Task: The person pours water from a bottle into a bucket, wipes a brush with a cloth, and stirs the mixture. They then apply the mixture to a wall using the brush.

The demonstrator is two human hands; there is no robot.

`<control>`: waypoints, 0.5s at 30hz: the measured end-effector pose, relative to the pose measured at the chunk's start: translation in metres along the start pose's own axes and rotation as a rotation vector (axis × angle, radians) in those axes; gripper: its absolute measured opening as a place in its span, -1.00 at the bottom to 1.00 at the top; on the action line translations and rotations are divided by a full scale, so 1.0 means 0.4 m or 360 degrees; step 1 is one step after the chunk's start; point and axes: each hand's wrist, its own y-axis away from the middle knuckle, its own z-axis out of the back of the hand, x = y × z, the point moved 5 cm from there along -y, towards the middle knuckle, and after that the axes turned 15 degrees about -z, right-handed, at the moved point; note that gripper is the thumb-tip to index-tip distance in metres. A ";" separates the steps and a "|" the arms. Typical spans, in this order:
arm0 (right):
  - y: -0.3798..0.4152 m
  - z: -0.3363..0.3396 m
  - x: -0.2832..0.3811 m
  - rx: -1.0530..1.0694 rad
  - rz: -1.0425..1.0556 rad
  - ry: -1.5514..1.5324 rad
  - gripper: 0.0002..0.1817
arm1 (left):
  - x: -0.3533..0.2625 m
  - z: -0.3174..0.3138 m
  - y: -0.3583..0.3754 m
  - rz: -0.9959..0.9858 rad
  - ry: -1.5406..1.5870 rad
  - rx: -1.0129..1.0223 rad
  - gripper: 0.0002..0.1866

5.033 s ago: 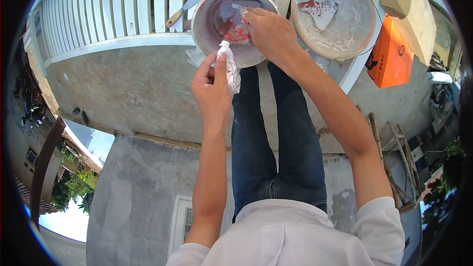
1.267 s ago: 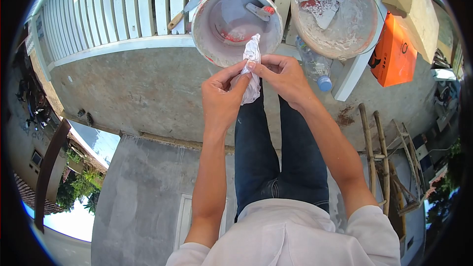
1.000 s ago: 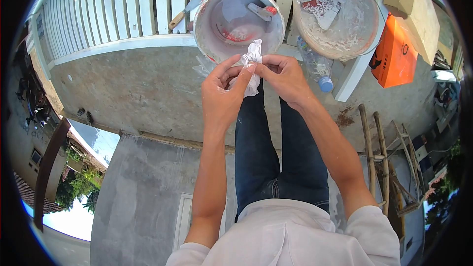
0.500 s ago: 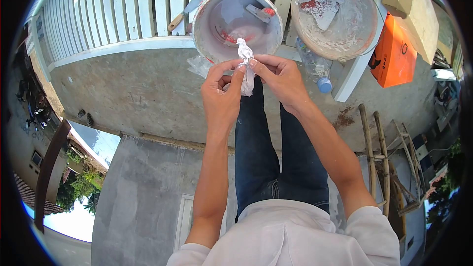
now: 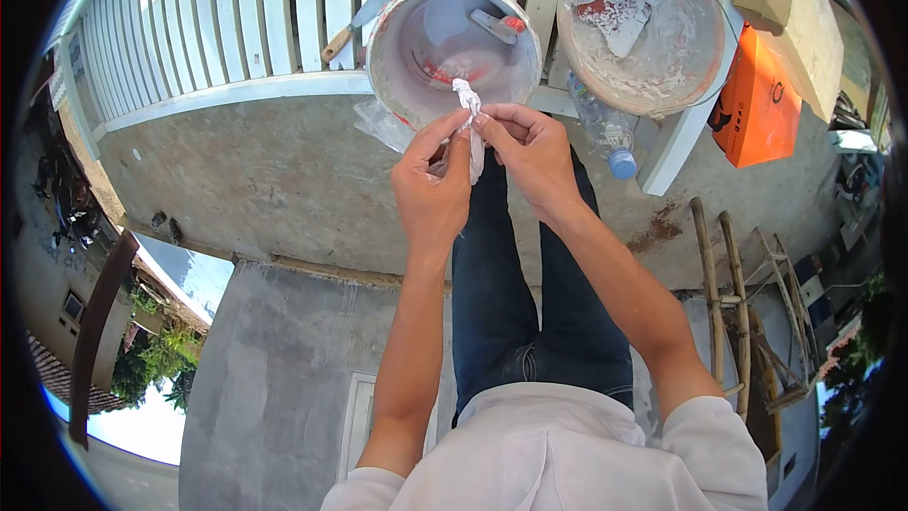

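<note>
At the far left, pale slats make up the worktop [image 5: 308, 9]. Near its front edge lies a scraper [image 5: 359, 23], its wooden handle pointing down-left and its metal blade up-right, close to the bucket [image 5: 385, 66]. The bucket's inner wall is smeared with pale paste and red; a red-handled blade [image 5: 498, 26] leans inside it. Clear plastic [image 5: 382, 124] sits just below the bucket's left side.

The left hand [image 5: 430, 180] has its grip pinched on a white bundle [image 5: 465, 96], twisted narrow at the fingers, its tip in front of the bucket's near rim. The right hand [image 5: 537, 159] grips the same bundle from the other side, fingertips meeting the left's.

Further right, a clear bottle [image 5: 602, 123] with a blue cap lies below a basin [image 5: 695, 76] coated in pale paste, which holds a partly red, paste-covered piece. Beyond it, an orange box [image 5: 759, 99] bears a black figure, a ring-like mark and small dark lettering, too small to read. A cardboard box [image 5: 796, 24] touches it at the far right.
</note>
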 end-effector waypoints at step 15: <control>0.004 0.016 0.013 -0.0080 -0.0082 -0.0048 -0.70 | -0.028 -0.026 0.001 -0.0437 -0.0273 0.0218 -0.77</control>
